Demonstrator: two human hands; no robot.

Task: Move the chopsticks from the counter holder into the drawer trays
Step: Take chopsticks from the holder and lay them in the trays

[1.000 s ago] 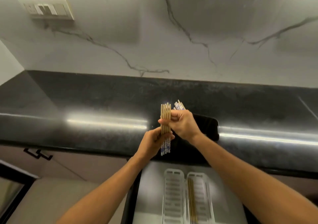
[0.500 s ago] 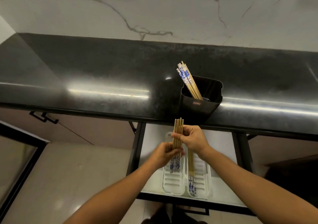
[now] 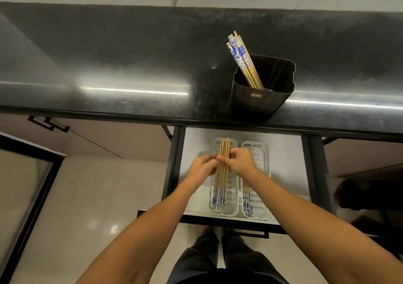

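A bundle of several wooden chopsticks (image 3: 222, 174) with blue-and-white ends lies lengthwise over the left white tray (image 3: 233, 209) in the open drawer (image 3: 287, 166). My left hand (image 3: 201, 170) and my right hand (image 3: 239, 161) both pinch the bundle near its middle, one from each side. The right white tray (image 3: 260, 152) holds a few chopsticks (image 3: 247, 198), partly hidden under my right wrist. More chopsticks (image 3: 241, 59) lean in the black holder (image 3: 259, 102) on the counter, above and to the right of the drawer.
The black counter (image 3: 130, 65) runs across the view with a marble wall behind it. A closed cabinet door with a dark handle (image 3: 49, 124) is left of the drawer. My legs (image 3: 218, 257) stand on a pale tiled floor below the drawer front.
Both hands have carried the bundle down from the counter's height into the drawer, to the left tray. The view has tilted downward.
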